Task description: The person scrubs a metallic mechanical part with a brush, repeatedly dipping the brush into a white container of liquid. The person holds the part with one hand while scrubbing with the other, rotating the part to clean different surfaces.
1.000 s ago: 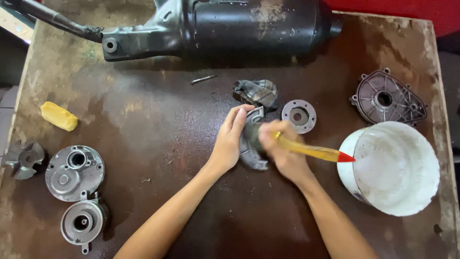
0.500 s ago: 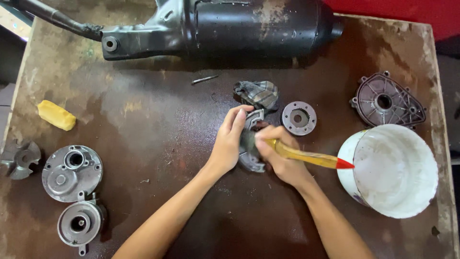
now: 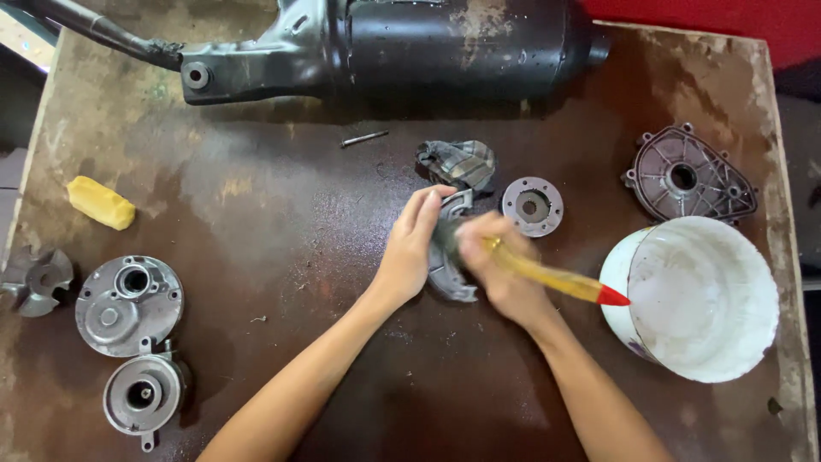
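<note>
Right hand (image 3: 500,269) grips yellow brush (image 3: 552,275), seemingly against metal part (image 3: 446,257).

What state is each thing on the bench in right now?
Left hand: steadying the metal part.
Right hand: shut on the brush, blurred.
Metal part: propped on edge.
Bucket: upright, open, whitish inside.
Rag: crumpled.
Triangular cover: lying hollow side up.
Round housings: lying flat.

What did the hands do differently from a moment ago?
The right hand with the yellow brush slid down the metal part and has come back up, blurred as it scrubs. The left hand stayed on the part, grip unchanged. Nothing was picked up or let go. The white bucket, rag and the other pieces on the table stayed put.
</note>
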